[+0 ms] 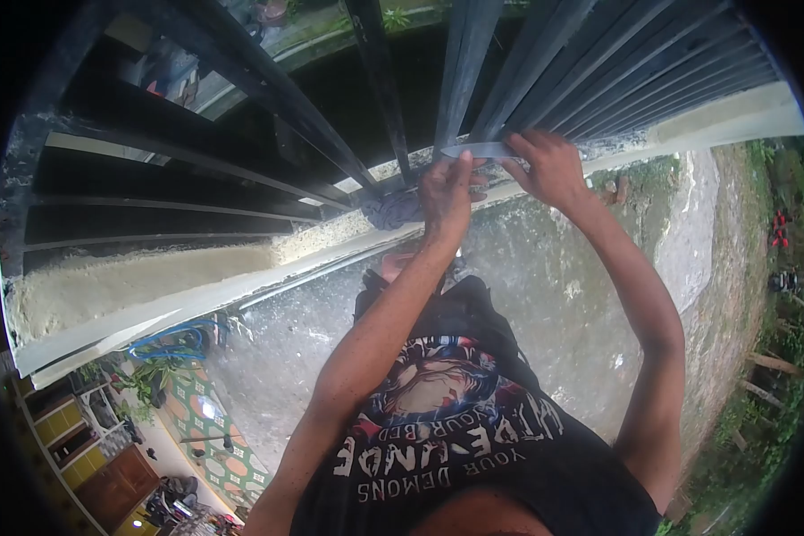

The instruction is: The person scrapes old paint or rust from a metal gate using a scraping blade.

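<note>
A pale, flat blade with a pointed left end, looking like a knife (487,150), lies across the top of the ledge at the foot of the dark bars. My right hand (549,168) is closed around its right end, so any handle is hidden. At the blade's pointed half is my left hand (447,198); its thumb tip lies over the lower edge and the other fingers reach to the right just below. A crumpled dark grey cloth (391,211) rests on the ledge to the left of my left hand.
Dark metal bars (286,103) rise from the pale concrete ledge (152,281) in front of me. Underfoot is a stained concrete floor (286,344). A blue hose (174,342) and a green tiled floor (210,411) show at lower left, plants (759,393) at right.
</note>
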Demonstrator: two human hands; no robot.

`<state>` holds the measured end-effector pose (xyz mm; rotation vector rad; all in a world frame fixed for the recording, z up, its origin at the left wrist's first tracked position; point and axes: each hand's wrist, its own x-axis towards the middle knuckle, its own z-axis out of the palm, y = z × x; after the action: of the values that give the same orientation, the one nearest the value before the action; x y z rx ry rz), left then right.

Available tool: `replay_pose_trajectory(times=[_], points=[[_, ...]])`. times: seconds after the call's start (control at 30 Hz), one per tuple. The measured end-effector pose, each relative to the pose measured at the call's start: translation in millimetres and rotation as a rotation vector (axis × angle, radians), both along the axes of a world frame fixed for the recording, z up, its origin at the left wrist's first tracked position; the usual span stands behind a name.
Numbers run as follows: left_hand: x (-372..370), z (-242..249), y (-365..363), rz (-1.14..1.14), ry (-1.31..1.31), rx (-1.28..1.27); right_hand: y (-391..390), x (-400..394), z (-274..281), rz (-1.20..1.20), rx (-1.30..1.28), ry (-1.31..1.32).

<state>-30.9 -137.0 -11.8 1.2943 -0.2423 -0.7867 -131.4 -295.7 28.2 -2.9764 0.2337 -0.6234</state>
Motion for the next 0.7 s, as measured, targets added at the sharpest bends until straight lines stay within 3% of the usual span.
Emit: replay_pose_trajectory(times=[0.1,0.17,0.37,0.57,0.7], points=[[0.7,2.7,1.1,-0.012,0.035,-0.025,-1.0,2.2,6.7,0.023,0.049,0.009],[1.4,5.3,1.2,-0.017,0.049,-0.033,0.2,3.0,13.0,-0.038,0.128,0.164],[6.7,1.0,3.0,-0.028,0.03,0.041,4.2,6.2,2.4,-0.093,0.027,0.347],[8.2,-17.8,2.9,-0.015,-0.001,0.027,-4.5,7.8,-13.0,-0.013,0.001,0.313],[9.2,-5.7,12.1,0.009,-0.04,-0.015,2.2,9.9,0.2,-0.065,0.089,0.276]])
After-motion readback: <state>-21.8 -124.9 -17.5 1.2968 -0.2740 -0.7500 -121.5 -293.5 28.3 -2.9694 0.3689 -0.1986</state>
